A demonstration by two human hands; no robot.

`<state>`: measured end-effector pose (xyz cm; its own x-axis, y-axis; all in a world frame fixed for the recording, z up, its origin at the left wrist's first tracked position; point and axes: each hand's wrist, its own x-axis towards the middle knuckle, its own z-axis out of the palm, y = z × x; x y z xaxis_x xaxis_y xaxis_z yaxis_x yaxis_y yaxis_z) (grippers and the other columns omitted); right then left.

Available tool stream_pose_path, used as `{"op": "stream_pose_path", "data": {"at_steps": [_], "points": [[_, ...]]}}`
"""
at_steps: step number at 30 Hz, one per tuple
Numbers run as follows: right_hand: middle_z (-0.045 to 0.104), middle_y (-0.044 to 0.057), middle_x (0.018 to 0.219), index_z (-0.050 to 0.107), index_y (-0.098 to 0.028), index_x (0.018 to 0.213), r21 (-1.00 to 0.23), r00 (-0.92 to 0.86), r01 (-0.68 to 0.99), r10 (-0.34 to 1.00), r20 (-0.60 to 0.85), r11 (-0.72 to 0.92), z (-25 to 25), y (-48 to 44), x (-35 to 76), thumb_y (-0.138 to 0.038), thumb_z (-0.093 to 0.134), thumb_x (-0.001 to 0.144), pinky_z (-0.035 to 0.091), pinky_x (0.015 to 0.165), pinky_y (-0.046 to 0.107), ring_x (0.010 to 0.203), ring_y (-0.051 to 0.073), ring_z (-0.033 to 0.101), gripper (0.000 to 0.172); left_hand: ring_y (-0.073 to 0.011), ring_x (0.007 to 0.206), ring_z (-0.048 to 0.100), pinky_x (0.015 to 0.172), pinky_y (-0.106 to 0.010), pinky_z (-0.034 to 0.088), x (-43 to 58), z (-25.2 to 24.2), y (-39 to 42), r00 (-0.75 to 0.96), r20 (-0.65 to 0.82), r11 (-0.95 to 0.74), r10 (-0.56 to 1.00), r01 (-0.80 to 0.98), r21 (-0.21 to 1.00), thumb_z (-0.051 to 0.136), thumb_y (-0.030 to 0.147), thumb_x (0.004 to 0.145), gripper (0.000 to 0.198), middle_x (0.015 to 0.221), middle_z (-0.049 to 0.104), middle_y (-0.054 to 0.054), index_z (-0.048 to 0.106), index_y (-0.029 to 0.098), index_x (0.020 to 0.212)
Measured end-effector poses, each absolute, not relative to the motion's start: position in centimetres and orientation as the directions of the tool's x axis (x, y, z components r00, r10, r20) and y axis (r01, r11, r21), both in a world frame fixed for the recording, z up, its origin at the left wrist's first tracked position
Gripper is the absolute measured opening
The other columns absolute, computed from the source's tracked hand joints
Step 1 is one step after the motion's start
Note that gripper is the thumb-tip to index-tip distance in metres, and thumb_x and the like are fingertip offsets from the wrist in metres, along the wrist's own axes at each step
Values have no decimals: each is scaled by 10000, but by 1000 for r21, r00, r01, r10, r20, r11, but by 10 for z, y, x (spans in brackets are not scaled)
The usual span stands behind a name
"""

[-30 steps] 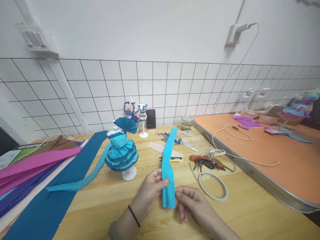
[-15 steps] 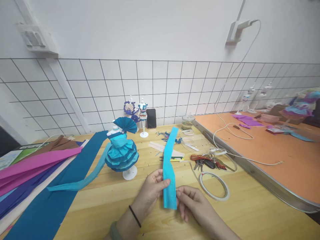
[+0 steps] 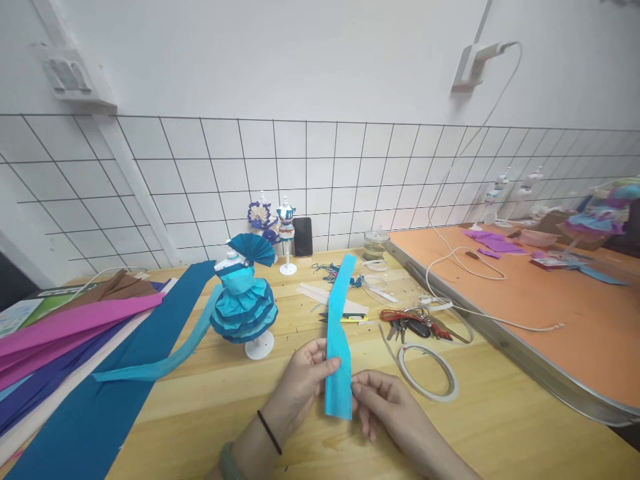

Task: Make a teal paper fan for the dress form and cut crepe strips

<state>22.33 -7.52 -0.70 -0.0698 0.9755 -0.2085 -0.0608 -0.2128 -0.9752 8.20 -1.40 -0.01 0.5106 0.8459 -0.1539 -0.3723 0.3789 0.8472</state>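
A bright turquoise strip of crepe paper (image 3: pixel 340 347) stands up lengthwise above the table, bent partway along. My left hand (image 3: pixel 307 377) pinches its left edge, thumb on the front face and fingers behind. At the strip's lower right edge, my right hand (image 3: pixel 383 403) is closed with thumb and forefinger pinching the border. To the left stands a small dress form in a layered blue paper dress (image 3: pixel 243 300), with a pleated dark teal fan (image 3: pixel 253 249) at its shoulder. A long turquoise paper strip (image 3: pixel 185 353) lies left of the dress.
Right of my hands lie a roll of tape (image 3: pixel 429 372), keys (image 3: pixel 417 325) and a cutter knife (image 3: pixel 354 318). Coloured paper sheets (image 3: pixel 75 333) cover the left side. A phone (image 3: pixel 303 237) leans against the wall beside another dress form (image 3: pixel 287 233). An orange board (image 3: pixel 540 313) borders the right.
The strip's lower end has shifted very slightly left. Both hands keep their grip and nearly the same place.
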Motion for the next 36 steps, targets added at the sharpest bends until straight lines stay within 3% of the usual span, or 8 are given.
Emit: {"op": "stream_pose_path", "data": {"at_steps": [6, 10, 12, 18, 25, 31, 36], "points": [[506, -57, 393, 491, -172, 670, -978, -19, -16, 978, -208, -209, -10, -75, 222, -599, 625, 634, 341, 337, 182, 306, 70, 429, 449, -121, 597, 567, 603, -249, 461, 83, 2, -17, 541, -178, 418, 822, -362, 833, 765, 283, 599, 266, 678, 638, -29, 618, 123, 752], [421, -92, 459, 399, -207, 610, -995, 67, 14, 993, -100, -101, -8, -76, 220, -548, 671, 614, 307, 391, 178, 389, 55, 390, 436, -102, 558, 551, 580, -228, 445, 84, 3, -18, 528, -222, 432, 820, -315, 845, 781, 296, 569, 277, 616, 624, -14, 589, 123, 668], [408, -80, 498, 447, -192, 599, -997, 68, 54, 996, -55, -59, -5, -76, 220, -506, 678, 630, 293, 420, 186, 440, 58, 362, 391, -106, 559, 559, 575, -226, 441, 85, 3, -19, 517, -235, 428, 823, -293, 855, 786, 309, 556, 293, 614, 628, -14, 578, 129, 658], [410, -64, 461, 569, -162, 595, -992, 9, 86, 996, -93, -94, 2, -78, 221, -520, 644, 652, 256, 393, 202, 405, 60, 322, 370, -132, 581, 593, 556, -238, 445, 84, 4, -20, 508, -256, 406, 822, -207, 890, 774, 360, 554, 332, 679, 655, -20, 590, 145, 728], [557, 8, 490, 583, -141, 646, -967, -46, -165, 981, -186, -192, -4, -77, 225, -562, 514, 741, 377, 394, 208, 415, 105, 485, 437, -90, 459, 539, 405, -175, 354, 87, -3, -18, 520, -210, 334, 828, -156, 930, 735, 377, 611, 333, 614, 631, -5, 559, 144, 769], [626, 16, 567, 595, -136, 657, -964, -92, -194, 982, -166, -181, -3, -77, 225, -491, 671, 673, 420, 488, 211, 507, 112, 551, 363, -67, 403, 487, 364, -168, 353, 89, -1, -21, 541, -215, 318, 813, -104, 942, 719, 440, 607, 391, 581, 599, 9, 568, 135, 799], [651, 34, 617, 629, -126, 716, -890, -161, -377, 964, -212, -258, 0, -79, 225, -417, 690, 693, 465, 619, 265, 581, 136, 599, 298, -72, 384, 489, 336, -160, 357, 89, 0, -19, 523, -257, 372, 813, -128, 919, 607, 516, 695, 390, 532, 549, 28, 552, 145, 803]]}}
